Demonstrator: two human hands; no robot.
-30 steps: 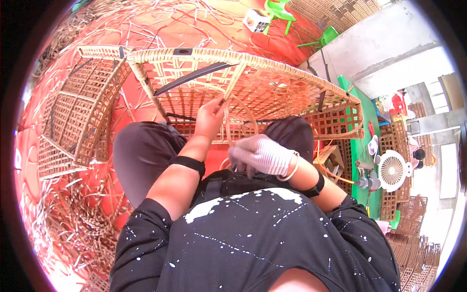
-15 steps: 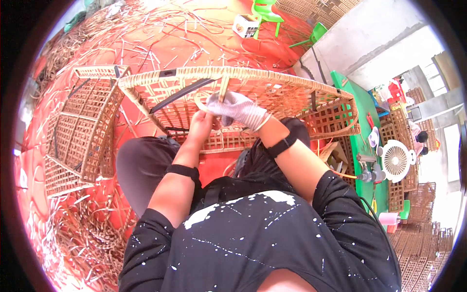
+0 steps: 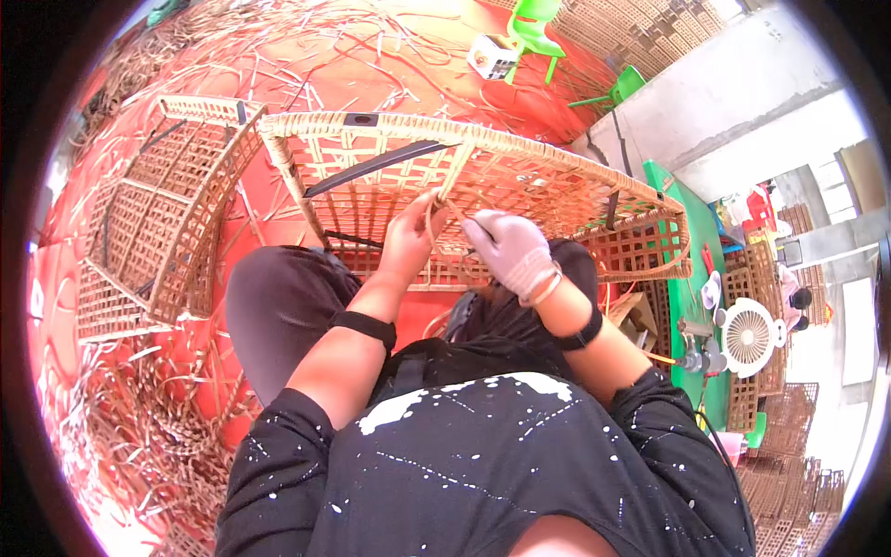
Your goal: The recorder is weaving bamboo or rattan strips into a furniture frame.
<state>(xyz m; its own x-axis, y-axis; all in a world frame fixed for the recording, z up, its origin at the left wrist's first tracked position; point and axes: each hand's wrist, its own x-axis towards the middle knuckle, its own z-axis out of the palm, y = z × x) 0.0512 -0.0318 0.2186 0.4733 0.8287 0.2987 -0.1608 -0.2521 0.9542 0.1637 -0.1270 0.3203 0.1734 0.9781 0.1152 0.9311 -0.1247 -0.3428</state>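
Two hands work on a woven rattan frame at the centre of the frame.

The left hand (image 3: 408, 243) pinches a thin rattan strip (image 3: 444, 206), and the gloved right hand (image 3: 510, 252) closes on the same strip against the rattan frame (image 3: 520, 172), which rests over the person's lap. A second lattice panel (image 3: 153, 232) lies at the left.

Lattice panel (image 3: 158, 223) left of woven frame (image 3: 520, 176) (touching)

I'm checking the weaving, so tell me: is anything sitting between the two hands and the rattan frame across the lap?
Nothing visible does. The left hand and the gloved right hand are both already on the woven rattan frame, pinching a thin strip at its lattice. The second frame lies off to the left, apart from them.
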